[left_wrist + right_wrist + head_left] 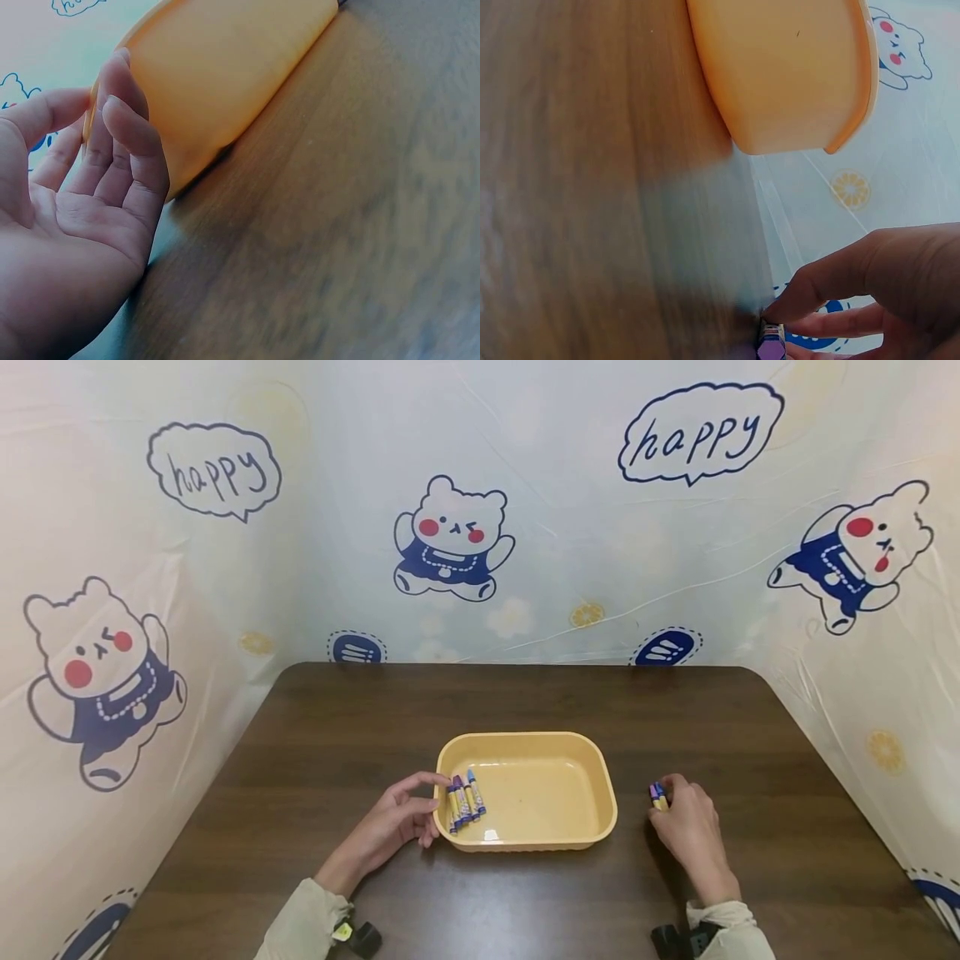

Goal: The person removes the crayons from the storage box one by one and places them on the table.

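Observation:
A shallow yellow plastic tray (543, 792) sits on the dark wooden table. Several crayons (467, 802) with patterned wrappers lie side by side at the tray's left end. My left hand (386, 831) grips the left rim, thumb and fingers on either side of the wall; the left wrist view shows this from the palm side. To the right of the tray and apart from it, my right hand (688, 831) pinches at least two crayons (658, 796), with pink and blue ends showing. One purple crayon end (771, 349) appears low in the right wrist view; the fingers hide the rest.
The brown table (525, 697) extends around the tray, with rounded far corners. Behind and at both sides hangs a pale curtain (555, 460) printed with bears and the word happy. Small dark devices (366, 939) are strapped at both wrists.

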### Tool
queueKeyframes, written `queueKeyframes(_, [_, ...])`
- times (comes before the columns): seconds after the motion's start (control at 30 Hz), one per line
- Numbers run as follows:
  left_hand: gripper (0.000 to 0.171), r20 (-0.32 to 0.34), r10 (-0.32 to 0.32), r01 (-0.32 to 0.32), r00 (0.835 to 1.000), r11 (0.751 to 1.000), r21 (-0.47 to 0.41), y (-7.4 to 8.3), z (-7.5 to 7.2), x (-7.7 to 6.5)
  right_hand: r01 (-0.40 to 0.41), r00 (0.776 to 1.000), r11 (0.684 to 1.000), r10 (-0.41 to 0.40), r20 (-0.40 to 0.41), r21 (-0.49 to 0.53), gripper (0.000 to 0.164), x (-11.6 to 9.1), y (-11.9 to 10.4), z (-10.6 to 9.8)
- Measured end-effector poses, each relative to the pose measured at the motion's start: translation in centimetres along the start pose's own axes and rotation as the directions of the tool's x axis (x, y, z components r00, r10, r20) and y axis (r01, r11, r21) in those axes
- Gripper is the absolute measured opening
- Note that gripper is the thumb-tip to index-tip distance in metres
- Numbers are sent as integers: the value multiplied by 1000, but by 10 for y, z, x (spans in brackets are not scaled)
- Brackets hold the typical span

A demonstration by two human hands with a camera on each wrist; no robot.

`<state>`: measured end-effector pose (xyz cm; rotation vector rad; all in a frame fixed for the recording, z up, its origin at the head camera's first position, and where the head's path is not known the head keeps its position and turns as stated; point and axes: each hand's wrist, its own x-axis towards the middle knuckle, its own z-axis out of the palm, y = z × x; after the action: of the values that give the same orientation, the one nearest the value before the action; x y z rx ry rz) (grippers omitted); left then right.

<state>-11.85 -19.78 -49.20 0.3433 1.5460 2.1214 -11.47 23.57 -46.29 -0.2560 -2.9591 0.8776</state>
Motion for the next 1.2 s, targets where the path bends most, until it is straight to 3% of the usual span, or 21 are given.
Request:
queueKeyframes(0.4, [45,-3,-4,4,1000,1000,-2,0,-1,-1,-31,999,999,31,-14,-7,41,-2,-3,0])
queueKeyframes(0.53, [45,-6,-5,5,1000,1000,-4,-1,-1,0,-20,998,1000,19,-54,-8,42,-4,-7,-2])
queueKeyframes(0.67, [46,-6,-5,5,1000,1000,-4,-1,-1,0,44,988,999,-44,-147,-1,44,-6,-16,-3])
queueKeyframes(0.87, [46,-3,-6,6,1000,1000,-5,-1,0,0,158,953,987,-148,-263,18,43,-9,-36,-13])
queueKeyframes(1.2, [47,0,1,-1,1000,1000,-10,-1,-1,-1,324,924,941,-293,-244,95,40,-13,-91,-31])
